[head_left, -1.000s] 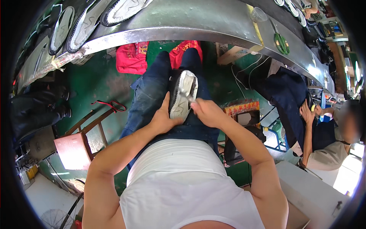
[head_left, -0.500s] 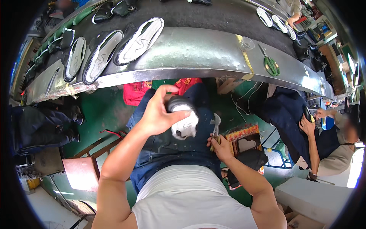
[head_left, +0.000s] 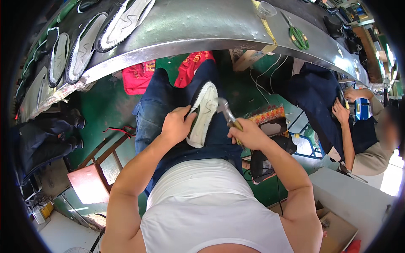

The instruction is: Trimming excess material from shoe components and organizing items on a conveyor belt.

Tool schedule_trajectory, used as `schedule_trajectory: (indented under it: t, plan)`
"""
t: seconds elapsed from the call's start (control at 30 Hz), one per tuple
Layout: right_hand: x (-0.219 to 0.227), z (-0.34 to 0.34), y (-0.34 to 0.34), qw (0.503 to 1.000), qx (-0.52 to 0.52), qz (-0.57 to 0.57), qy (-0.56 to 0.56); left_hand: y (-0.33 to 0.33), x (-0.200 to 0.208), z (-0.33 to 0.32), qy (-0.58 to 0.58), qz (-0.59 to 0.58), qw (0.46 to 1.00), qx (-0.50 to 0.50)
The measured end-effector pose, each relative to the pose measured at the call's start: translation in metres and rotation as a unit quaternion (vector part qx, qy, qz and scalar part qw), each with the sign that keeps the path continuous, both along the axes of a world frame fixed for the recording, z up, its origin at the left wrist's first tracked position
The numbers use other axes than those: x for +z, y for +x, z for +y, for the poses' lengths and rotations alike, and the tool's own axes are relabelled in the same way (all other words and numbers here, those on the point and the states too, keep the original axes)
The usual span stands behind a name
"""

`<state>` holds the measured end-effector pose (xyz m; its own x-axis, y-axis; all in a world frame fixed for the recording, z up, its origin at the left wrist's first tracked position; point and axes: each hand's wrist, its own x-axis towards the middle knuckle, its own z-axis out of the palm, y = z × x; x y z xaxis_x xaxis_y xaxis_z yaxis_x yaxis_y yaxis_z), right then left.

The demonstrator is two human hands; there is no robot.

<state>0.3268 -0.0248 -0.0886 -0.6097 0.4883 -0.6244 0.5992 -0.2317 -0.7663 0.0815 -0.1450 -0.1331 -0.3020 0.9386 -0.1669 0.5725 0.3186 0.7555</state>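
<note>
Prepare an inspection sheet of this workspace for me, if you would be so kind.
Surface: metal bench, its front edge curved by the lens.
Job's things: black-edged shoe over the lap, pale face up; metal-headed tool at its right edge, contact unclear.
Clutter: three similar shoes, green-handled scissors and a clear cup on the bench; red cloth items below.
Hands: left hand grips the shoe's left edge; right hand holds the tool's handle.
Cables: thin pale cords beneath the bench.
Surroundings: green floor, pink-topped stool at left, co-worker at right.
</note>
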Motion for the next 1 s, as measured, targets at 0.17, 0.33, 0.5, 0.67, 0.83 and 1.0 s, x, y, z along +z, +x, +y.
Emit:
schedule_trajectory:
  t: [0.17, 0.33, 0.5, 0.67, 0.83, 1.0]
  plan:
    - [0.016, -0.003, -0.015, 0.977, 0.197, -0.066, 0.043, 0.006, -0.012, -0.004, 0.101, 0.052, 0.993, 0.035]
    - [0.0, -0.002, -0.032, 0.981, 0.032, 0.014, -0.191, 0.009, -0.008, -0.004, 0.098, 0.056, 0.993, 0.033]
    - [-0.02, -0.005, -0.036, 0.953, 0.19, 0.034, 0.235, 0.004, -0.01, -0.004, 0.067, 0.035, 0.997, 0.025]
    - [0.011, 0.017, -0.034, 0.962, 0.253, -0.037, 0.096, 0.006, -0.002, -0.014, 0.158, 0.033, 0.986, 0.038]
    - [0.016, 0.026, -0.037, 0.899, 0.336, 0.015, 0.279, 0.01, -0.005, -0.014, 0.208, 0.026, 0.977, 0.032]
    - [0.068, 0.061, -0.093, 0.784, 0.564, -0.205, 0.158, 0.022, -0.002, -0.009, 0.241, 0.051, 0.969, 0.01]
